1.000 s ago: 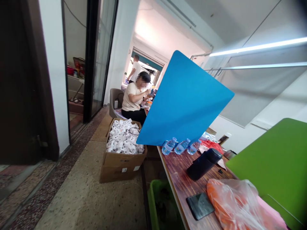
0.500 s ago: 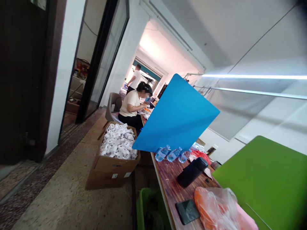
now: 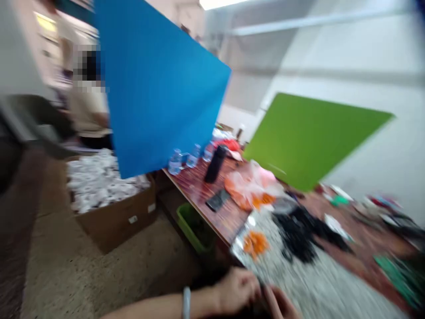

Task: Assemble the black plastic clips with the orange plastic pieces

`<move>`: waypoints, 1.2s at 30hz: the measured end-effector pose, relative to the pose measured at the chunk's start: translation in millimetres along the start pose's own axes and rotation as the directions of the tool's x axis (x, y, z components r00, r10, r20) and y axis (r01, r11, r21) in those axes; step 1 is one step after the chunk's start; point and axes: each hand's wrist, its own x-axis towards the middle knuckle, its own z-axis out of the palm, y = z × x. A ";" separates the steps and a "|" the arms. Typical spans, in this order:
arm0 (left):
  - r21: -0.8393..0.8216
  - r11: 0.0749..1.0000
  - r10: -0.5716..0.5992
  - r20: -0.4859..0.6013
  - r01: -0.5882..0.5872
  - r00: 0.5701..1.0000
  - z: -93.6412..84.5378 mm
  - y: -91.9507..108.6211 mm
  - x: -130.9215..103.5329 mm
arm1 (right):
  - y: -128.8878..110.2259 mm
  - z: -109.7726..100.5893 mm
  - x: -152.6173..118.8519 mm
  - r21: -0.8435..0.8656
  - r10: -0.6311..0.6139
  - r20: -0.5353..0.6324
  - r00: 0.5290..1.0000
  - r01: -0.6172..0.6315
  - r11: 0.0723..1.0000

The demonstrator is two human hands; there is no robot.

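Both hands are at the bottom of the view, close together at the table's near edge and blurred by motion. My left hand [image 3: 237, 288], with a pale band [image 3: 186, 303] on its wrist, has its fingers curled in a pinch. My right hand [image 3: 280, 303] meets it from the right, partly cut off by the frame, its fingers pressed together. A small dark thing [image 3: 261, 283] shows between the fingertips; its kind is too blurred to tell. Just beyond lie orange pieces [image 3: 255, 243] on a silvery sheet, a black stringy bundle [image 3: 299, 232] and a wide grey-white heap [image 3: 332, 283].
On the table [image 3: 195, 186] stand a dark flask [image 3: 215, 164], water bottles [image 3: 175, 161], a phone [image 3: 217, 200] and a plastic bag [image 3: 245, 186]. Blue [image 3: 162, 88] and green [image 3: 308, 137] panels rise behind. A full carton [image 3: 116, 217], a green bin [image 3: 195, 228] and a seated person [image 3: 88, 104] are left.
My view has swung down and to the right. Both hands, the orange pieces, the black bundle and the grey-white heap have come into sight; the panels now sit further left.
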 end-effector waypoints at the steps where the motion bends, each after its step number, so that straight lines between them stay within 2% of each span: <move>1: -0.021 0.998 -0.056 0.034 0.057 0.998 1.5 -3.7 6.4 | 4.3 -5.6 -6.6 0.011 0.046 -0.005 0.999 -0.046 0.999; 3: -0.066 0.987 -0.139 0.078 0.145 0.987 1.9 -9.0 21.8 | 8.1 -13.3 -7.9 0.076 0.044 0.061 0.997 -0.049 0.996; 7: -0.124 0.952 -0.261 0.139 0.278 0.955 0.6 -9.2 46.7 | 16.2 -22.6 11.4 0.277 0.111 0.015 0.994 -0.111 0.955; 13: -0.172 0.911 -0.360 0.117 0.376 0.926 13.0 -3.1 54.4 | 34.1 -28.8 15.4 0.433 0.167 -0.019 0.986 -0.142 0.890; 21: -0.227 0.882 -0.394 0.124 0.413 0.911 25.7 -5.6 61.6 | 42.5 -38.2 15.4 0.518 0.201 0.006 0.980 -0.175 0.837; 36: -0.244 0.870 -0.406 0.138 0.428 0.903 27.2 -8.8 58.4 | 39.7 -39.7 11.2 0.502 0.207 -0.021 0.978 -0.168 0.848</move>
